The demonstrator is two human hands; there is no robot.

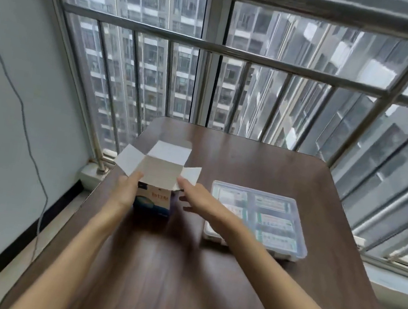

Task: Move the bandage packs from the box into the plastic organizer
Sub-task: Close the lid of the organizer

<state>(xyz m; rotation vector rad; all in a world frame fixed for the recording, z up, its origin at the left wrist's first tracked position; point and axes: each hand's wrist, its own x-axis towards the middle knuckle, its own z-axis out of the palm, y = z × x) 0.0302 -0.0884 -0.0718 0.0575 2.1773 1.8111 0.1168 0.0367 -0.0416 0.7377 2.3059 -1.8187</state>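
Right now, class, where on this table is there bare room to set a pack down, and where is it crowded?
Free: the table's far strip behind the box and plastic organizer, and the wide near part around the forearms. Crowded: the gap between box and organizer, where the right hand reaches; the left hand holds the box's left side.

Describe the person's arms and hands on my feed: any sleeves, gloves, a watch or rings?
Both arms are bare from the bottom of the picture to the wrists, with no sleeve in view. The left hand and right hand wear no gloves. No watch, band or ring shows on either, though the picture is a little blurred, so a thin ring could go unseen. No cables or markings run along the arms.
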